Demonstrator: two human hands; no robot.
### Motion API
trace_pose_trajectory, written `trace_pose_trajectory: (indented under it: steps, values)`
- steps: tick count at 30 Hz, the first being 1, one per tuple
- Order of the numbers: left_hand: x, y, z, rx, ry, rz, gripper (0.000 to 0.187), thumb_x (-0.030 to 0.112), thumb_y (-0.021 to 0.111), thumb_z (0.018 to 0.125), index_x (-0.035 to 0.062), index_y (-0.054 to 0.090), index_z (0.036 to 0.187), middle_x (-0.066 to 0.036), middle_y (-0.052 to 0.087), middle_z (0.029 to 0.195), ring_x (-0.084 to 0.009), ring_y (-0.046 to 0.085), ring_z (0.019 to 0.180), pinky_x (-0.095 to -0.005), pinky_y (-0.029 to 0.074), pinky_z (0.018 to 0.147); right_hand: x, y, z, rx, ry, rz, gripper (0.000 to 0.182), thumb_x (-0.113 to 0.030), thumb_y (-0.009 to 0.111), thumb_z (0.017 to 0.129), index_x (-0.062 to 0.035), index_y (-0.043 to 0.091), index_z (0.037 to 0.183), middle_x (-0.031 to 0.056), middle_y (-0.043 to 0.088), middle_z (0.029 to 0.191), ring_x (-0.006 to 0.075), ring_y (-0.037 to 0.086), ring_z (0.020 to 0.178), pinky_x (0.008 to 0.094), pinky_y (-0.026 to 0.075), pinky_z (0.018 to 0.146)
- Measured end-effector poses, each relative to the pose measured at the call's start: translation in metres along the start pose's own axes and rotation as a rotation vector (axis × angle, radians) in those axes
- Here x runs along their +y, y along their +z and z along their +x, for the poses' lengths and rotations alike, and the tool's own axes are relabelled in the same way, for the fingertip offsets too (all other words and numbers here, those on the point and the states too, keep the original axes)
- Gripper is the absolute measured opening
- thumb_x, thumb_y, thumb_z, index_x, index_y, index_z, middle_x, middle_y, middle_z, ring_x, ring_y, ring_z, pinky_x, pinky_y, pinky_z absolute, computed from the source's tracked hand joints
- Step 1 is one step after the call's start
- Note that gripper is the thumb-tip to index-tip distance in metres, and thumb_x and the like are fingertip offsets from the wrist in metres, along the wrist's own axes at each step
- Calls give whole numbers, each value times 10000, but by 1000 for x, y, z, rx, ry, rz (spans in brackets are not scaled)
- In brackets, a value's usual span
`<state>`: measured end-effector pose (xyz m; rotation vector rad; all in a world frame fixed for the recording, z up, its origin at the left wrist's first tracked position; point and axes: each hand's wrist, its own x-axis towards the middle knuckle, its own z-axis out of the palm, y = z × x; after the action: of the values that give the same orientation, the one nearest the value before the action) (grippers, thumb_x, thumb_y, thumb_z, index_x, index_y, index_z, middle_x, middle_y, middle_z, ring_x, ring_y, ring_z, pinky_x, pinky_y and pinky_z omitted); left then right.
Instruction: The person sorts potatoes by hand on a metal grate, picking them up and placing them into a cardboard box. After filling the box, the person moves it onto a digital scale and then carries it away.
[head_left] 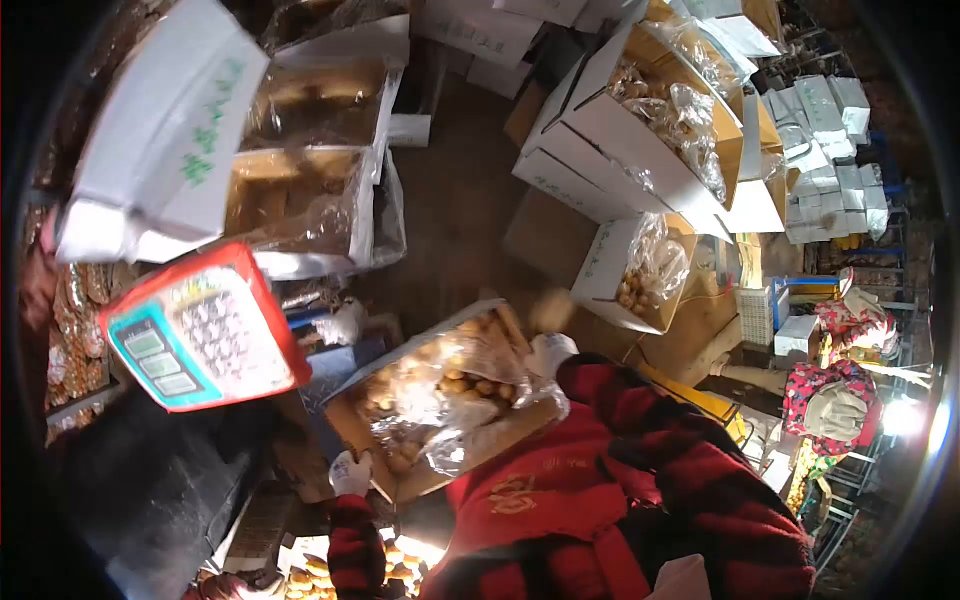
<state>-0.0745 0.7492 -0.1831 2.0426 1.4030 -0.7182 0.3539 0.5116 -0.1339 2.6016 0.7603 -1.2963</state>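
A cardboard box (512,325) of small round brown items under clear plastic is tilted in front of my body. My left hand (351,473), in a white glove, grips its lower left corner. At the upper right end, my gloved right hand (551,353) is closed on the box's edge. The fingertips of both hands are partly hidden by the cardboard. Left of the box stands a red and teal scale display (205,335) with a keypad.
Lined open boxes (295,200) stand at the upper left, beside a tall white box (165,130). More filled boxes (640,270) are stacked at the upper right. Two people (835,405) are at the far right. Yellowish items (310,578) lie at the bottom.
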Motion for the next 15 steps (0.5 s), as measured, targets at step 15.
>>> trace_pose_trajectory:
  steps: [15]
  values:
    - [358,-45,120,127,528,189,492,484,614,879,3,717,886,-243,709,853,-435,687,822,-528,531,773,258,-73,85,126,298,285,509,-437,633,797,42,743,930,270,719,939,402,708,947,488,546,872]
